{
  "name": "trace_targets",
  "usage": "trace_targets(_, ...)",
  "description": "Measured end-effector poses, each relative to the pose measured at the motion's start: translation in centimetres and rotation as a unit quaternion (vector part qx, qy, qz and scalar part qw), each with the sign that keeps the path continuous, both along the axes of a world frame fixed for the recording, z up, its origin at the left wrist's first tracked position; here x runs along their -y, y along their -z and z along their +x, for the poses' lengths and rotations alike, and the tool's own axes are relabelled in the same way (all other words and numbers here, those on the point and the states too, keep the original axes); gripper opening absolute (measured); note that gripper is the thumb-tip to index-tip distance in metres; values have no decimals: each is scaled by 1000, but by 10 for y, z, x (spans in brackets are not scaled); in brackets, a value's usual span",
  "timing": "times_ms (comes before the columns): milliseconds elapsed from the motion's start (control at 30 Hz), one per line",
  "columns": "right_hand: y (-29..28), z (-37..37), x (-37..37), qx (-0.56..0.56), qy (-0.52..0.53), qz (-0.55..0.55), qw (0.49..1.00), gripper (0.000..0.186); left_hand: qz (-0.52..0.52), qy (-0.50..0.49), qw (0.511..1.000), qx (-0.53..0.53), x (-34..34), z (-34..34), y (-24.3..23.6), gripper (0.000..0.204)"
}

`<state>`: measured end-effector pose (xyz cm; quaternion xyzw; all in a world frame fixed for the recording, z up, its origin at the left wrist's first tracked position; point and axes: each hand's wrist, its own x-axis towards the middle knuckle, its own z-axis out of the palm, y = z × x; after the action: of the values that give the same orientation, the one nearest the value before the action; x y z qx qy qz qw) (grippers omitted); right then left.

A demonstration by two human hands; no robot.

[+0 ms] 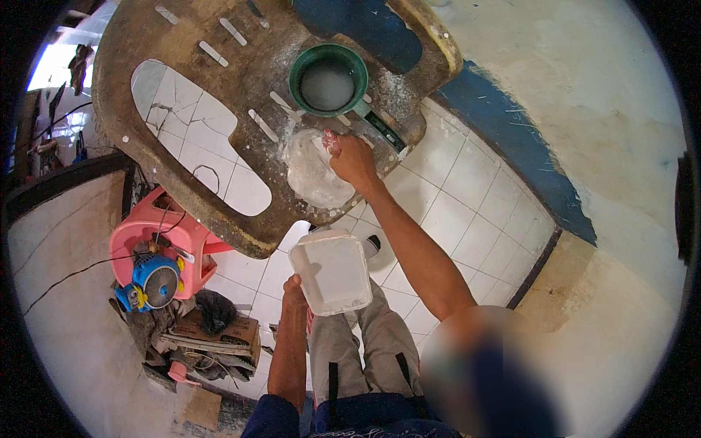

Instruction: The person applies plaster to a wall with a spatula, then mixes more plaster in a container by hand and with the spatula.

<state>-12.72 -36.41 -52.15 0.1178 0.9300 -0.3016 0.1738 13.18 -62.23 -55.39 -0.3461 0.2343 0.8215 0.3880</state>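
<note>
Okay, clamped on white tub (336, 271), lower centre, with left hand (294, 291): hold level; at plastic bag (307, 171) with right hand (350, 160), grip unclear.

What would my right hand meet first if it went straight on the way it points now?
Your right hand would probably meet the white plastic bag first, right at its fingers; from this one view I can't tell whether they already touch.

White sq. tub (332, 274), open side up, nr. 1 crumpled whitish bag (310, 174) on slotted brown surface (139, 36).
</note>
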Motion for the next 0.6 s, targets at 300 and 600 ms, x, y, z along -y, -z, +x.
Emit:
trace_targets(300, 5, -5, 1, 24, 85, -122, 989, 20, -10, -16, 1000, -22, -5, -17, -14, 92)
trace_targets(600, 26, 6, 0, -23, 48, -21, 998, 28, -39, -32, 997, -54, -18, -39, -55, 91)
